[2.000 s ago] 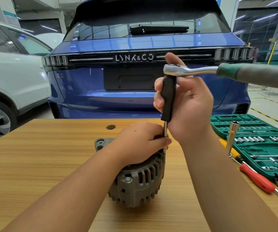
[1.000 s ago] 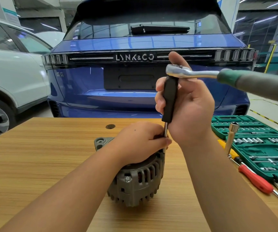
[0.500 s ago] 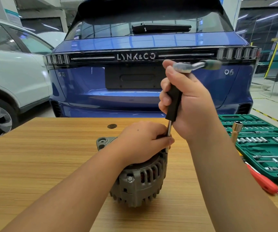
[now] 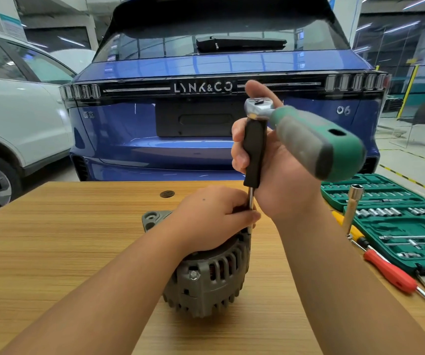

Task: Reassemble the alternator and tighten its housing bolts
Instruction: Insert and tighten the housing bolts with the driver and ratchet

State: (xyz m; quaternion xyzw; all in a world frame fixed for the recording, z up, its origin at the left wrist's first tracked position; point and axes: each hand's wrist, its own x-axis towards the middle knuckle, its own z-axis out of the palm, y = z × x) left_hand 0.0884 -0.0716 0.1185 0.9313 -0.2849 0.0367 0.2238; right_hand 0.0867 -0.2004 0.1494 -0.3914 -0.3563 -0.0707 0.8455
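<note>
**Two hands, one ratchet, one alternator on a workshop tabletop**

One blue Lynk & Co hatchback (image 4: 221,119), badged "06", fills the background, its tailgate facing the camera, with one white car (image 4: 14,119) parked to its left. In front of them lies a single wood-grain tabletop (image 4: 52,252), with a small dark round disc (image 4: 167,194) set into its far part. One open green socket set case (image 4: 395,221) sits at the tabletop's right edge, rows of sockets and bits in its trays. One grey alternator (image 4: 206,275) stands near the middle of the tabletop, its slotted housing facing the camera and one hex bolt head (image 4: 193,274) visible on its side. The person's left hand (image 4: 214,219) rests on top of the alternator, its fingers curled round the lower steel shaft of the tool. The right hand (image 4: 270,160) grips the black sleeve of one upright extension bar (image 4: 255,155), thumb raised beside the head of one ratchet wrench (image 4: 308,134), whose green-and-grey handle points toward the camera and to the right. Beside the case lie one red-handled screwdriver (image 4: 390,274) and one yellow-handled tool (image 4: 352,229), with one steel socket driver (image 4: 352,206) standing tilted above them.
</note>
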